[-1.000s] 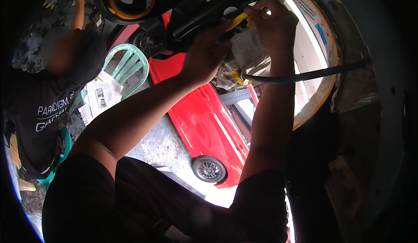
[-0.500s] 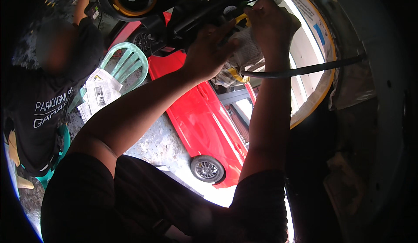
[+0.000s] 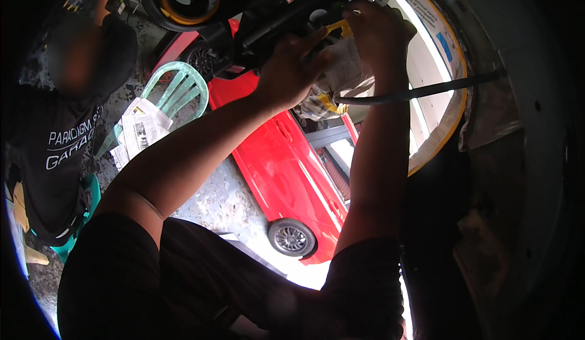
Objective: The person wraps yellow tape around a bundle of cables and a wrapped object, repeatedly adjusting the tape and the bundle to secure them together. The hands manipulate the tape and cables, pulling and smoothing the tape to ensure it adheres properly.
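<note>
Both my arms reach up toward a black tubular car part (image 3: 304,17). A short strip of yellow masking tape (image 3: 339,28) lies between my hands, beside a part wrapped in newspaper (image 3: 346,75) with more yellow tape on it. My right hand (image 3: 382,38) is closed, its curled fingers at the strip's right end. My left hand (image 3: 291,72) has index finger and thumb spread apart, the index fingertip touching the strip's left end. Its other fingers are partly hidden in shadow. Below the wrapping, a black hose (image 3: 420,93) runs to the right, passing my right forearm.
A round black part with an orange ring (image 3: 183,2) hangs at the upper left. A red car (image 3: 286,169) stands beyond my arms. At left are a green plastic chair (image 3: 183,90) with newspaper (image 3: 143,127) on it and another person in a dark shirt (image 3: 67,127). Dark bodywork (image 3: 536,157) borders the right.
My right hand has shifted slightly downward, with its fingers still at the tape. My left hand stays nearly in place. The other person's head and raised arm have moved a little left.
</note>
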`<move>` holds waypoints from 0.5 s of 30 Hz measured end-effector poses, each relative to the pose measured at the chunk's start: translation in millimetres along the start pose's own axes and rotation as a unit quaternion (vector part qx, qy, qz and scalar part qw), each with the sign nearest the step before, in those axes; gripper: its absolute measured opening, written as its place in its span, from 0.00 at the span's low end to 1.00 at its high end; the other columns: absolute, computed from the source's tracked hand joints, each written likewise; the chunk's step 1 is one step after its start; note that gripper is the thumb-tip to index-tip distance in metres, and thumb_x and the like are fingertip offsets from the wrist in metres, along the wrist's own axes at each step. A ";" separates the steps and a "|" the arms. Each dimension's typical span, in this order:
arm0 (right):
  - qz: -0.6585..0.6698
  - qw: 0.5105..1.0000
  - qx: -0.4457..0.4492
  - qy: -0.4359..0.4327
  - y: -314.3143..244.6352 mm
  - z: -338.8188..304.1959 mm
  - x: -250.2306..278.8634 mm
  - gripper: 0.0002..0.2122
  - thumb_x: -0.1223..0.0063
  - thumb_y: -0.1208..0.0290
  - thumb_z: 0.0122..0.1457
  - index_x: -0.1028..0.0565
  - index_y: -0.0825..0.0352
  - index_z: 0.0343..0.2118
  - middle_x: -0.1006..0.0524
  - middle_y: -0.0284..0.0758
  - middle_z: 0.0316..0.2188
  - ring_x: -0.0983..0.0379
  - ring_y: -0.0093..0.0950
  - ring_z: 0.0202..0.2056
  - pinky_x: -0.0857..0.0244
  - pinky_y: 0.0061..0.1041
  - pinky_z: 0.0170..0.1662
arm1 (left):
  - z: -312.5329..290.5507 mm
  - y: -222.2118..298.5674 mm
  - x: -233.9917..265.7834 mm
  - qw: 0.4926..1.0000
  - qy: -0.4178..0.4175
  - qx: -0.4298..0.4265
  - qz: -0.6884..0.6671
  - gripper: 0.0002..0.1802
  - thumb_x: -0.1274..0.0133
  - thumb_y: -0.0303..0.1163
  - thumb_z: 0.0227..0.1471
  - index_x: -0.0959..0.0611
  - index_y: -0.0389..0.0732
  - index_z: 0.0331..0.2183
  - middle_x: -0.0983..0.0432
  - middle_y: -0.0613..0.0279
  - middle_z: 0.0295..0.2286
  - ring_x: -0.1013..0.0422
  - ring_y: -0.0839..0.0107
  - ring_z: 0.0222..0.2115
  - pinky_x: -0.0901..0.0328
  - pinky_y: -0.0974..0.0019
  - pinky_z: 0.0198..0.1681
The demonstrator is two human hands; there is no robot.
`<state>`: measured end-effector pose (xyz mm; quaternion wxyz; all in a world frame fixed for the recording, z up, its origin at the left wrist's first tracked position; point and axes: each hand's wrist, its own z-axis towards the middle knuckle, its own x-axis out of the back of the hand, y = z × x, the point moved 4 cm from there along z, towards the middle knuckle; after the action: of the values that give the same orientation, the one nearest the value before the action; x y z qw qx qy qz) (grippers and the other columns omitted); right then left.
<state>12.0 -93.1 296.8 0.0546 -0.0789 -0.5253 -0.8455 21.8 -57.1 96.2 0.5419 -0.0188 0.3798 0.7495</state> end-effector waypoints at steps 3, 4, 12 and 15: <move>0.106 0.992 0.062 -0.042 11.2 -1.7 -8.2 0.10 0.39 0.56 0.63 0.15 0.49 0.44 0.16 0.33 0.40 0.19 0.38 0.42 0.29 0.42 0.49 | -1.0 1.2 -3.7 1.000 -0.001 -0.005 0.006 0.33 0.48 0.55 0.64 0.26 0.53 0.65 0.28 0.46 0.49 0.29 0.54 0.52 0.31 0.56 0.55; 0.070 0.994 0.066 -0.048 6.9 -2.4 -6.6 0.10 0.40 0.56 0.63 0.15 0.49 0.44 0.17 0.33 0.42 0.20 0.38 0.43 0.30 0.42 0.49 | -3.3 2.7 -3.2 1.000 -0.013 0.004 0.004 0.32 0.48 0.51 0.65 0.27 0.51 0.65 0.28 0.47 0.48 0.30 0.55 0.52 0.32 0.57 0.55; 0.047 0.983 0.069 -0.164 12.6 0.5 -12.4 0.10 0.38 0.56 0.62 0.15 0.47 0.45 0.21 0.33 0.47 0.22 0.37 0.50 0.32 0.41 0.56 | -8.6 -1.1 -14.2 1.000 0.000 0.013 0.008 0.36 0.47 0.56 0.63 0.29 0.49 0.66 0.30 0.45 0.50 0.30 0.53 0.51 0.31 0.54 0.54; 0.046 0.983 0.101 -0.144 15.2 0.7 -17.9 0.10 0.38 0.56 0.62 0.15 0.48 0.44 0.22 0.33 0.48 0.23 0.36 0.51 0.32 0.41 0.55 | -10.1 1.4 -15.7 0.999 -0.001 0.037 -0.009 0.36 0.47 0.53 0.64 0.30 0.47 0.67 0.32 0.45 0.51 0.32 0.55 0.49 0.31 0.56 0.52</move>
<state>32.3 -99.0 307.1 0.0246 -0.2183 -0.6064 -0.7642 23.2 -75.7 96.7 0.5493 -0.0012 0.4065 0.7301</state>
